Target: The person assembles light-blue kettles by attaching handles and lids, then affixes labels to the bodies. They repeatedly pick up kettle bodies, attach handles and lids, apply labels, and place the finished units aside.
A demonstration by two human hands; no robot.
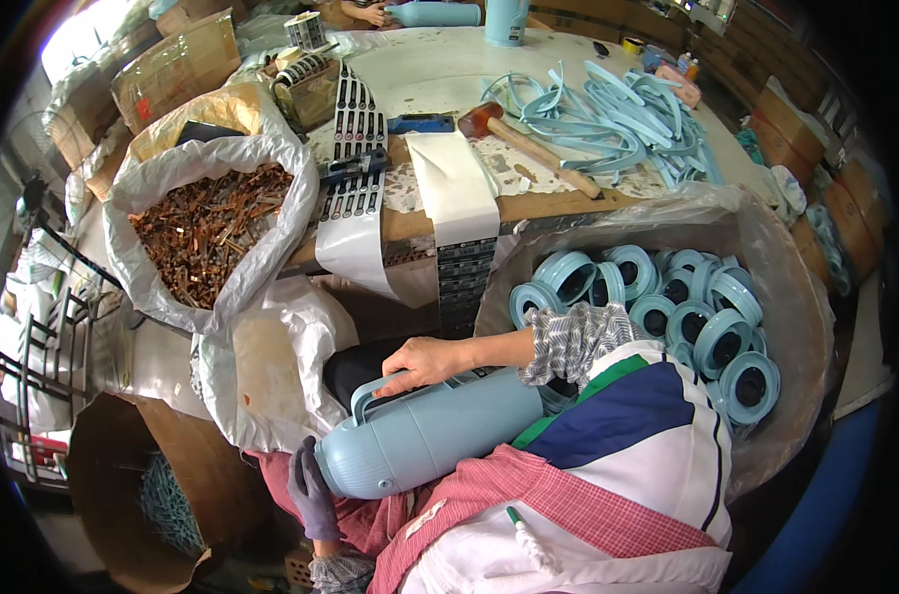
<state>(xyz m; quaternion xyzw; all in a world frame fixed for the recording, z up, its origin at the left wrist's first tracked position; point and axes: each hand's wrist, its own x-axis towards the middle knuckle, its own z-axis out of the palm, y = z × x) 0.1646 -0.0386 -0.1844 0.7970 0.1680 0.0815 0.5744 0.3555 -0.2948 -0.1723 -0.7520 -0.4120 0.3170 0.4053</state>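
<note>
A light blue thermos flask (434,436) lies on its side across my lap, its base end to the left and its other end partly hidden near my right sleeve. My right hand (425,364), bare, reaches over from the right and its fingers grip the flask's looped handle (360,396). At the base end, my left hand (312,492) wears a grey glove and cups the bottom, fingers pointing up along it. A green-tipped white pen-like item (528,535) sits against my white and red checked apron (509,485).
A plastic-lined bin of round light blue parts (721,342) stands right. Left are a sack of brown scraps (212,233) and a carton (123,475). On the table lie a mallet (543,153), blue strips (647,114) and label rolls (355,129). Another person's hand (373,14) shows at the back.
</note>
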